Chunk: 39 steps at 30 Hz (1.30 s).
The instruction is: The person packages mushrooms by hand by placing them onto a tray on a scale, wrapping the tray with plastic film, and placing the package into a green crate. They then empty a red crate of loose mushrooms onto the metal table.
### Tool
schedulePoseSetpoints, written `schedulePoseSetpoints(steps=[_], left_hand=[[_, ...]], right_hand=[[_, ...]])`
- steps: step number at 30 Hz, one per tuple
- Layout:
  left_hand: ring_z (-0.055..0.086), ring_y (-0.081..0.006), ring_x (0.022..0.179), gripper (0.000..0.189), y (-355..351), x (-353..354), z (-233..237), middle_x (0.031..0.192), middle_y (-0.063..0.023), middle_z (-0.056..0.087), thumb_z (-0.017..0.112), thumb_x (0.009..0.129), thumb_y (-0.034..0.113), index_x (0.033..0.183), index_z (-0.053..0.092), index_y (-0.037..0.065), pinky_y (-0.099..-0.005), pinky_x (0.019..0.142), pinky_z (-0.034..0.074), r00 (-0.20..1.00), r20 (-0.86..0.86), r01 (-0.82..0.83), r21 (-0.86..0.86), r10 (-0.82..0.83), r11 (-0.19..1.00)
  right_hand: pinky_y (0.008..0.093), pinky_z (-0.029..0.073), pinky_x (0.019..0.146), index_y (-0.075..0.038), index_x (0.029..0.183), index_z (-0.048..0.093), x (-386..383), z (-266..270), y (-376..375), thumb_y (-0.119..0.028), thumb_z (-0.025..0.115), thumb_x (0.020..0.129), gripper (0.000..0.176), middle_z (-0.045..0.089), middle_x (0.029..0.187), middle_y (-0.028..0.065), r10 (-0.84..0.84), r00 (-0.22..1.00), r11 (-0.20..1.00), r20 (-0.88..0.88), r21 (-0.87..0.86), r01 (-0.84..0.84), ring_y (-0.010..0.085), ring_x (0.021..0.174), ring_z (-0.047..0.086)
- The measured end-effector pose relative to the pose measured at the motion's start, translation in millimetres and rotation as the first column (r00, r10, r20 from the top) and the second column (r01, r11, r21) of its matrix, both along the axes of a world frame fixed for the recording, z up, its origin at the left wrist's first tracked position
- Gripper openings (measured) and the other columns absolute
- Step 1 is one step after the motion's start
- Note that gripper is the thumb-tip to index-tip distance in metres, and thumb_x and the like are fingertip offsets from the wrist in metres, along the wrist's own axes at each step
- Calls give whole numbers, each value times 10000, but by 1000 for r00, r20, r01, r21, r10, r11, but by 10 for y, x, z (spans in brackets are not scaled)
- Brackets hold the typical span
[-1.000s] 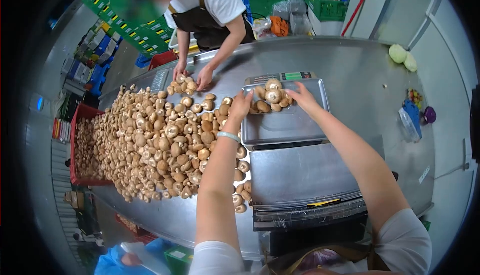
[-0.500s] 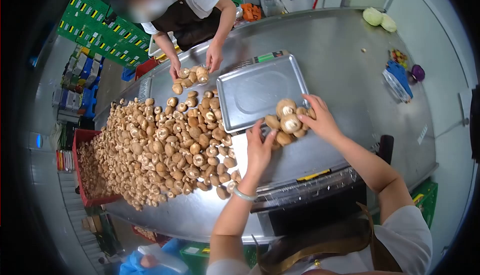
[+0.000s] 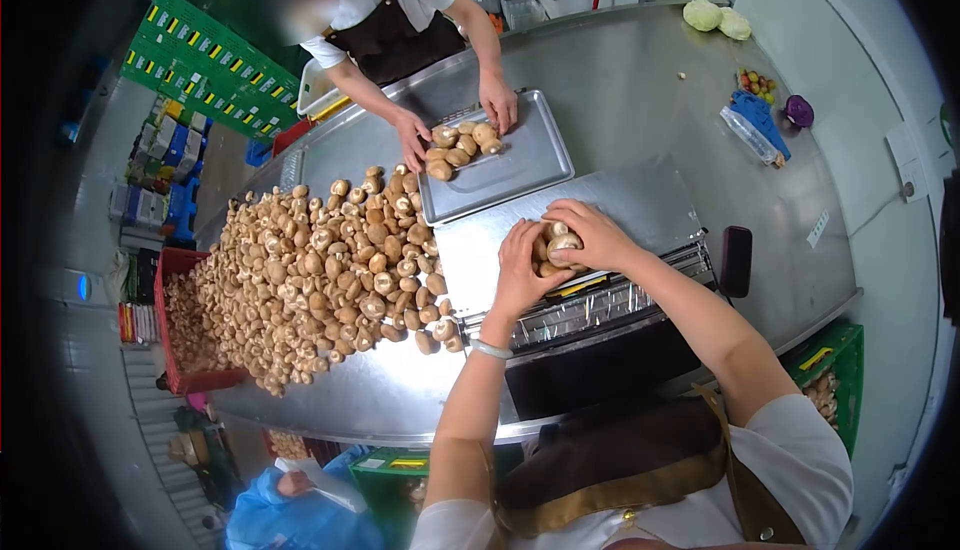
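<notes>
Both hands work as one cup: my left hand (image 3: 520,268) and my right hand (image 3: 598,235) are curled toward each other, fingers closed around a handful of mushrooms (image 3: 556,246). I hold it just above the near part of the steel plate (image 3: 640,195) in front of me. I judge this to be the carrying step, a gathered portion held between pick-up and set-down. The next move calls for keeping the cup tight and level so that no cap rolls out.

The long steel table (image 3: 640,80) carries everything. Over its left half spreads a big loose heap of mushrooms (image 3: 320,270), reaching to the plate's left edge.

Of the containers, the red crate (image 3: 178,382) at the heap's outer end holds more mushrooms. The flat metal tray (image 3: 530,165) lies just beyond the plate. It holds a small pile (image 3: 460,145) near its far corner, between a co-worker's two hands (image 3: 412,140). A green crate (image 3: 838,350) sits below the table edge at my right, and it seems to hold a few mushrooms too.
</notes>
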<state>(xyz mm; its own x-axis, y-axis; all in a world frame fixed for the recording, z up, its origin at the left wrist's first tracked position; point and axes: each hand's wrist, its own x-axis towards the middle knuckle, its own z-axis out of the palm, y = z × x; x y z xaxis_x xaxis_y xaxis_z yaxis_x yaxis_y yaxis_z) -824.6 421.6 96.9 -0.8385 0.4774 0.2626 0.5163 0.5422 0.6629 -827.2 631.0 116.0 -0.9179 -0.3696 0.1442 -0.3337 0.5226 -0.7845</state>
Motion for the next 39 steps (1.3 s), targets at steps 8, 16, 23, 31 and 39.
schedulePoseSetpoints(steps=[8,16,23,31,39], left_hand=[[396,-388,1370,857,11,114,92,1454,-197,443,852,698,273,1416,440,52,-457,1133,337,995,47,-84,-44,86,996],[596,-314,790,215,-1049,1097,175,815,-122,651,783,814,200,848,695,7,-408,702,469,740,60,-652,-179,670,737],[578,-313,766,244,-520,1261,-204,780,-123,630,775,810,224,752,675,9,-410,701,443,819,11,-557,-228,574,799],[656,-211,859,154,-1108,617,1223,848,-101,683,566,983,147,846,576,77,-310,804,510,515,760,-299,593,-397,748],[658,-316,969,196,-352,-657,14,1018,-181,695,505,1037,234,981,510,46,-397,905,487,898,397,-370,450,189,813]], right_hand=[[452,311,1123,-82,1397,497,-75,-159,42,-380,649,902,597,474,1425,147,27,988,993,-150,116,-10,322,1359,398],[428,438,895,-33,1003,705,1082,349,1217,-293,706,866,294,652,968,98,-515,857,821,-7,283,496,288,1026,579],[402,426,774,-49,773,688,1458,-298,696,-338,722,838,298,642,816,91,-490,867,801,-93,343,490,285,841,597],[345,409,642,-48,839,526,1208,697,1129,-247,547,1015,267,522,695,40,230,846,409,481,-837,365,167,642,459],[388,489,944,-13,1037,552,-390,-15,511,-202,485,1036,201,684,1127,158,-356,929,898,104,-239,371,236,1062,652]])
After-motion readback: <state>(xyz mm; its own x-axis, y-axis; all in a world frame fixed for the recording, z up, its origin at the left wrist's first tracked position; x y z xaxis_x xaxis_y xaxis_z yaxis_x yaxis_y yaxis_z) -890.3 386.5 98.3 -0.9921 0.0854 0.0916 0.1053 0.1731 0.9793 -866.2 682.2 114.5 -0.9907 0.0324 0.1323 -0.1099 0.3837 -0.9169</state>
